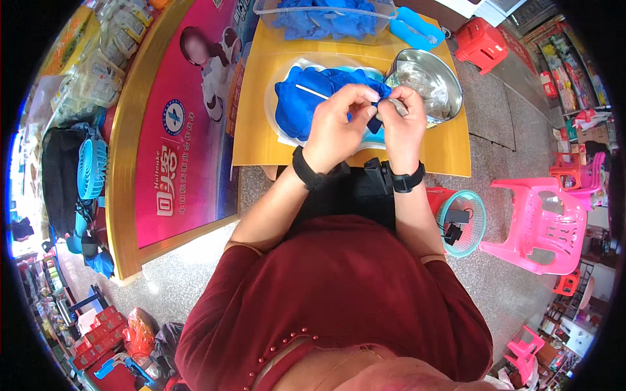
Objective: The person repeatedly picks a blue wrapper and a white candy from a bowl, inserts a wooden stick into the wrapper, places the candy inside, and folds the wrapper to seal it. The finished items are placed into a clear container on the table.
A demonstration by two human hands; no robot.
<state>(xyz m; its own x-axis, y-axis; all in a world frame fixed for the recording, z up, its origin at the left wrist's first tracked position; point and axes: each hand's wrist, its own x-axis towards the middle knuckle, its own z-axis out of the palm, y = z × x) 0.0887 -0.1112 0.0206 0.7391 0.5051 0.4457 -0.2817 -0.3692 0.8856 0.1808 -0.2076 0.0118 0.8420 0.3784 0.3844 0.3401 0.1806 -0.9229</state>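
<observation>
My left hand [339,124] and my right hand [400,127] come together over the front of a yellow table [257,140]. The fingertips of both are pinched on a small dark blue piece of soft material [374,125]. My fingers cover much of it. Just beyond them, a heap of blue fabric-like pieces [297,107] lies on a pale round tray [277,130]. A thin white stick [312,91] rests across the heap. Right beside my right hand stands a round metal bowl [452,77] with whitish, see-through material inside.
At the table's far edge are a clear plastic bin [385,12] of blue pieces and a bright blue object [417,29]. A pink-sided counter [195,130] borders the left. On the right are a teal basket [479,225], a pink chair [548,225] and a red stool [481,44].
</observation>
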